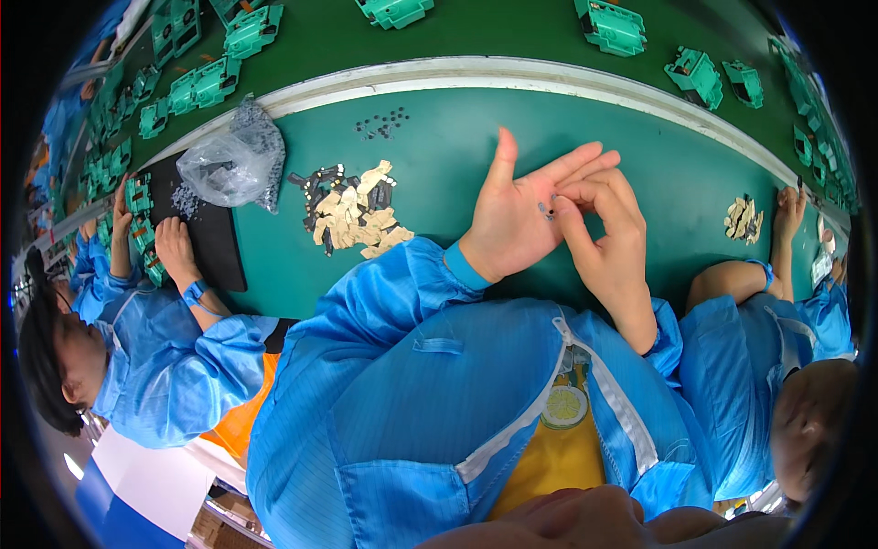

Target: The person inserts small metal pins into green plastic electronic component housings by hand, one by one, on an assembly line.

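Note:
My left hand (pixel 512 215) is held palm up above the green table, its thumb raised and its fingers stretched out. Several small dark grey pieces (pixel 551 209) lie loose on that palm, near the base of the fingers. Over them, my right hand (pixel 611 240) has its thumb and index finger pinched together, the tips touching the palm. Whatever sits between those tips is too small to make out. Similar small dark round pieces (pixel 382 123) are scattered on the table beyond my left forearm.
A pile of cream and black parts (pixel 352 210) lies left of my hands; a smaller pile (pixel 744 221) lies right. A clear plastic bag of small grey pieces (pixel 240 165) rests by a black mat (pixel 215 247). Green housings (pixel 611 27) stand beyond the pale rail (pixel 476 73). Co-workers sit on both sides.

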Available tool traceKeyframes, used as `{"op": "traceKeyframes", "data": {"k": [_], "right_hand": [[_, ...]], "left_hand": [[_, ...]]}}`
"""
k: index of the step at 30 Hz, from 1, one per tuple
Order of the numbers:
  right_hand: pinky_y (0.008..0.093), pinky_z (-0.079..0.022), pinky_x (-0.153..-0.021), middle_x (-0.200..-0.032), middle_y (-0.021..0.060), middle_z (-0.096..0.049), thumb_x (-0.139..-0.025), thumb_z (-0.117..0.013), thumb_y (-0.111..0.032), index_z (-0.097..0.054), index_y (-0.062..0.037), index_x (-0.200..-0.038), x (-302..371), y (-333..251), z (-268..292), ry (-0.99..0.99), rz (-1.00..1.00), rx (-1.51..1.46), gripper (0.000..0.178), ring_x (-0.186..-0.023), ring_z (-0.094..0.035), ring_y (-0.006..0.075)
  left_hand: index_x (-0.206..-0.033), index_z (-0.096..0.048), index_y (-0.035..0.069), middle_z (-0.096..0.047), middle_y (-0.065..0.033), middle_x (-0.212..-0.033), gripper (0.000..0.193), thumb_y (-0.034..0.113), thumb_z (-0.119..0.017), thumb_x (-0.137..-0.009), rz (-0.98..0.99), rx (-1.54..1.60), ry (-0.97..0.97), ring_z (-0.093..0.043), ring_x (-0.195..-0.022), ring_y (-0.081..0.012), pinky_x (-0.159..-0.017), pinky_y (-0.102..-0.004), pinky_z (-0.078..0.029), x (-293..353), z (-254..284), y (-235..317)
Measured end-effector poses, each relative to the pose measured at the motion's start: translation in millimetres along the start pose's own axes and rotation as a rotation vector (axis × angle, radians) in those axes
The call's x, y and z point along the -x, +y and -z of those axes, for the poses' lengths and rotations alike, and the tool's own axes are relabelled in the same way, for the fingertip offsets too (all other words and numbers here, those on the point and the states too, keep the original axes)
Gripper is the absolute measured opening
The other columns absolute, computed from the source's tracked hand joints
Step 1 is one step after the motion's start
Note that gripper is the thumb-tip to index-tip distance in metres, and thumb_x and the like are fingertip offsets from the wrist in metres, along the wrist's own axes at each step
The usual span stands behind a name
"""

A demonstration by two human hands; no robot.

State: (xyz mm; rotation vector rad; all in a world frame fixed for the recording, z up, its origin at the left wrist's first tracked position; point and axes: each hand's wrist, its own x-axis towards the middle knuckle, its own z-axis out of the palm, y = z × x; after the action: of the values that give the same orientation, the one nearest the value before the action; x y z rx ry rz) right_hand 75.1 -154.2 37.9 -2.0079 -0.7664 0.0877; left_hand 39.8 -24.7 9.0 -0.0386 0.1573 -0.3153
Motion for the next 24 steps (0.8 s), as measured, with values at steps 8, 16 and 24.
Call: {"op": "traceKeyframes", "data": {"k": [8,16,24], "right_hand": [[0.0340,-0.045,-0.062,-0.084,0.0104,-0.056,-0.079,-0.067,0.003,-0.059,0.0007,-0.085,-3.3,-10.8,-0.1,-0.071,-0.093,0.032,0.009,-0.074,-0.055,0.0242],[0.0401,-0.047,-0.071,-0.086,0.0144,-0.056,-0.079,-0.067,0.001,-0.059,0.0011,-0.085,5.3,-20.8,10.3,-0.156,-0.087,0.247,0.010,-0.082,-0.056,0.0319],[0.0317,-0.047,-0.069,-0.083,0.0077,-0.057,-0.088,-0.064,-0.006,-0.060,0.0028,-0.089,-39.3,-6.6,40.4,-0.231,-0.229,-0.032,0.010,-0.076,-0.057,0.0197]], "left_hand": [[-0.150,-0.023,-0.004,-0.026,-0.0183,-0.157,0.100,0.077,-0.013,-0.091,-0.049,-0.097,-0.025,-0.027,-0.143,-0.0318,-0.119,-0.0455,-0.021,4.4,3.1,-2.7],[-0.150,-0.020,-0.005,-0.025,-0.0194,-0.157,0.096,0.073,-0.017,-0.095,0.010,-0.109,-0.037,-0.029,-0.143,-0.0312,-0.119,-0.0439,-0.022,-1.5,12.7,-10.7],[-0.148,-0.030,-0.004,-0.034,-0.0189,-0.154,0.084,0.064,-0.024,-0.099,0.005,-0.010,0.052,-0.031,-0.143,-0.0270,-0.118,-0.0383,-0.024,-2.4,12.4,-6.8]]}}
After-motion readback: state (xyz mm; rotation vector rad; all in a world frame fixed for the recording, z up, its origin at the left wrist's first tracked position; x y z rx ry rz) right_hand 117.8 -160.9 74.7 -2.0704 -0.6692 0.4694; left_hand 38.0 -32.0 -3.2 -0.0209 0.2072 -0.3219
